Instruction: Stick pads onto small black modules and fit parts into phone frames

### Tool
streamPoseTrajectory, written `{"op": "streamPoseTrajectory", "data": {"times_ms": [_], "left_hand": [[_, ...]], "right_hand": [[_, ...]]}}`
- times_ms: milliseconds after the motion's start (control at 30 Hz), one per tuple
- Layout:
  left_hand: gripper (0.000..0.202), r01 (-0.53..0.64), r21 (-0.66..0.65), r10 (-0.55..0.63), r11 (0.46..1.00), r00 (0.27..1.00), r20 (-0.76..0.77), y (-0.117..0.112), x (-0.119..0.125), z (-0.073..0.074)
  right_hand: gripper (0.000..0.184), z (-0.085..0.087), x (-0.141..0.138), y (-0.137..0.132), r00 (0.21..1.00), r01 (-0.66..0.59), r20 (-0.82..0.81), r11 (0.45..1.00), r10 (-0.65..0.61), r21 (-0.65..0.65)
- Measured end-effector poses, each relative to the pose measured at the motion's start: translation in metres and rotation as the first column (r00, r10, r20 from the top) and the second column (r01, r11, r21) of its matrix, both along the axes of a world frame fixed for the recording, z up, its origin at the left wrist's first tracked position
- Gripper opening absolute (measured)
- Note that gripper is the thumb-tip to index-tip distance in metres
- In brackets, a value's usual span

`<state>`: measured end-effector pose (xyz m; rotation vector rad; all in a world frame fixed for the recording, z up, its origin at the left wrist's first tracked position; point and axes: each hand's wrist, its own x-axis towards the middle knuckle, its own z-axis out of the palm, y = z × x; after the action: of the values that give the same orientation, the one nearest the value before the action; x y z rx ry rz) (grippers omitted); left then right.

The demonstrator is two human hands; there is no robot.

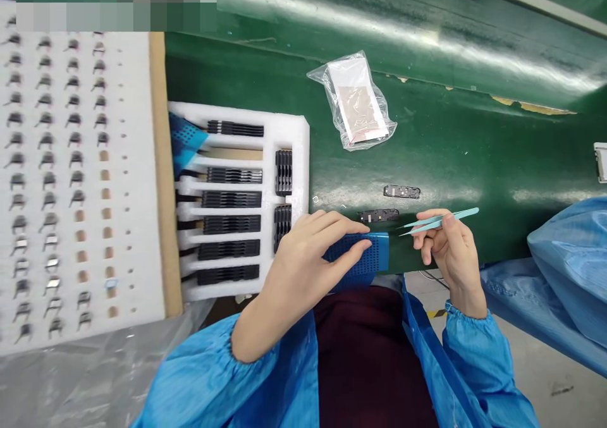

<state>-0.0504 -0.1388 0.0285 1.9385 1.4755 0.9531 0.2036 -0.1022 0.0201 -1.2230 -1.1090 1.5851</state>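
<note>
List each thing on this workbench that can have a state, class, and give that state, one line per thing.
Left hand: fingers closed over the blue perforated sheet.
Right hand: holding the tweezers.
Tweezers: pale teal, arms apart.
White foam tray: filled with rows of black strips.
Clear plastic bag: lying on the green mat, pale sheet inside.
Two small black parts: lying apart on the mat.

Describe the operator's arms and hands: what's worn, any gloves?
The left hand and right hand are bare, no gloves. The shiny blue left sleeve and shiny blue right sleeve are smock fabric, gathered at elastic cuffs. A dark maroon garment shows at the open smock front.
</note>
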Motion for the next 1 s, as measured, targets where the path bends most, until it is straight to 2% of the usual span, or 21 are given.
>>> {"op": "streamPoseTrajectory", "data": {"times_ms": [167, 300, 367, 433, 533, 633, 733, 800, 1000], "left_hand": [[0.003, 0.001, 0.015, -0.001, 1.0, 1.0, 0.018, 0.001, -0.002, -0.001], [0.004, -0.001, 0.007, 0.001, 1.0, 1.0, 0.005, 0.002, -0.002, -0.001], [0.008, 0.01, -0.01, -0.01, 1.0, 1.0, -0.006, 0.001, -0.002, 0.0], [0.014, 0.022, -0.042, -0.023, 0.999, 1.0, -0.014, 0.0, -0.003, 0.002], [0.016, 0.017, -0.098, -0.017, 0.995, 1.0, -0.004, -0.001, -0.006, 0.005], [0.008, 0.014, -0.11, -0.013, 0.994, 1.0, 0.009, -0.001, -0.007, 0.006], [0.005, 0.017, -0.085, -0.017, 0.996, 1.0, 0.007, -0.002, -0.006, 0.004], [0.005, 0.014, -0.066, -0.014, 0.998, 1.0, 0.001, -0.002, -0.005, 0.003], [0.005, 0.005, -0.056, -0.006, 0.998, 1.0, -0.021, -0.004, -0.004, 0.003]], "right_hand": [[0.027, -0.007, -0.003, 0.001, 0.997, -0.074, -0.04, 0.995, 0.071, -0.071], [0.027, -0.007, -0.005, -0.002, 0.992, -0.125, 0.019, 0.99, 0.127, -0.067], [0.024, -0.007, -0.009, -0.004, 0.992, -0.118, 0.046, 0.993, 0.118, 0.008], [0.019, -0.008, -0.013, -0.005, 0.992, -0.107, 0.082, 0.981, 0.095, 0.16], [0.029, -0.01, -0.019, -0.005, 0.983, -0.149, 0.163, 0.902, 0.089, 0.406], [0.043, -0.013, -0.023, -0.004, 0.968, -0.207, 0.235, 0.81, 0.088, 0.549], [0.048, -0.014, -0.026, -0.003, 0.959, -0.227, 0.276, 0.747, 0.06, 0.625], [0.047, -0.014, -0.027, -0.003, 0.953, -0.234, 0.299, 0.728, 0.041, 0.644], [0.045, -0.014, -0.026, -0.004, 0.929, -0.266, 0.37, 0.728, 0.018, 0.631]]}}
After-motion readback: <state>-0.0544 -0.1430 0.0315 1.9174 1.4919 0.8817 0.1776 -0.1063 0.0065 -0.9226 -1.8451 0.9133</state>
